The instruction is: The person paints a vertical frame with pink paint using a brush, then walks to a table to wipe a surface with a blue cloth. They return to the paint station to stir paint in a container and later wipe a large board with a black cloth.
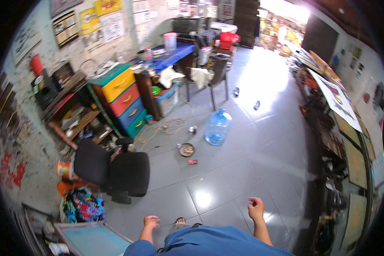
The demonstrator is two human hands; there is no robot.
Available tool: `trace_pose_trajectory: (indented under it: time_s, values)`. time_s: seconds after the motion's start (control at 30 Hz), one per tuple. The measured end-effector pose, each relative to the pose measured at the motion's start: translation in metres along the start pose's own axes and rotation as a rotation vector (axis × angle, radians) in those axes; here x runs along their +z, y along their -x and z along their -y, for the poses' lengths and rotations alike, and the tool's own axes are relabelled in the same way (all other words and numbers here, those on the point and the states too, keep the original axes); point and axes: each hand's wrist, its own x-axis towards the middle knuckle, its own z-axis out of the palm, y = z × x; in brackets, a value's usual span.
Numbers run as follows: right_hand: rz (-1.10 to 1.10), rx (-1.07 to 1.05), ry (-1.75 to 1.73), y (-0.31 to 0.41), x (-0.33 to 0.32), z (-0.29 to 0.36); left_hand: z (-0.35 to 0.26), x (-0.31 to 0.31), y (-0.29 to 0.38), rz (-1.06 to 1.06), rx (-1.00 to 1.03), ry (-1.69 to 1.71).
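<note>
My left hand point(151, 221) hangs low, left of my sandalled feet, with its fingers loosely bent and nothing seen in it. The silk-screen frame point(92, 238) with pale blue mesh leans below and left of it. On the other side, my right hand point(256, 207) is raised over the tiled floor point(224, 179) with curled fingers. A dark spot shows between those fingers; whether it is shadow or a small object I cannot tell. Ahead on the tiles stand a blue water jug point(218, 127), a round dish point(187, 149) of small bits and a small red pack point(193, 162).
A black office chair point(128, 174) and colourful drawers point(120, 83) line the left. Loose cable point(169, 126) lies on the floor before them. Another chair point(216, 75) stands by a blue-covered table point(176, 54). Along the right runs a long bench with flat frames point(355, 163). A bright doorway point(275, 25) is beyond.
</note>
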Motion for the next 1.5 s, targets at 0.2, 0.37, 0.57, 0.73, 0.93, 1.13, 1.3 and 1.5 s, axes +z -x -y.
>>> trace_pose_trajectory:
  time_s: [0.2,0.37,0.57,0.73,0.93,1.13,1.3,1.5]
  values:
    - [0.313,-0.081,-0.131,-0.02,0.066,0.045,0.105,-0.046,0.056,-0.282,-0.16,-0.2]
    - [0.618,-0.27,-0.117,-0.004,0.142,0.088,0.191,-0.066,0.163,-0.723,-0.355,-0.183]
    - [1.022,-0.603,-0.095,0.067,0.233,0.119,0.284,-0.035,0.298,-0.932,-0.745,0.197]
    - [1.392,-0.605,-0.197,0.157,0.26,0.155,0.414,0.074,0.357,-0.988,-0.654,0.38]
    - [1.632,-0.963,-0.145,0.27,0.302,0.182,0.454,0.177,0.413,-1.147,-0.731,0.612]
    - [1.755,-1.105,-0.118,0.417,0.279,0.206,0.529,0.25,0.427,-0.852,-0.798,0.41]
    - [1.82,-1.033,-0.033,0.483,0.254,0.199,0.586,0.244,0.429,-1.035,-0.652,0.857]
    - [1.863,-0.922,-0.071,0.507,0.265,0.195,0.531,0.14,0.456,-1.235,-0.575,1.347]
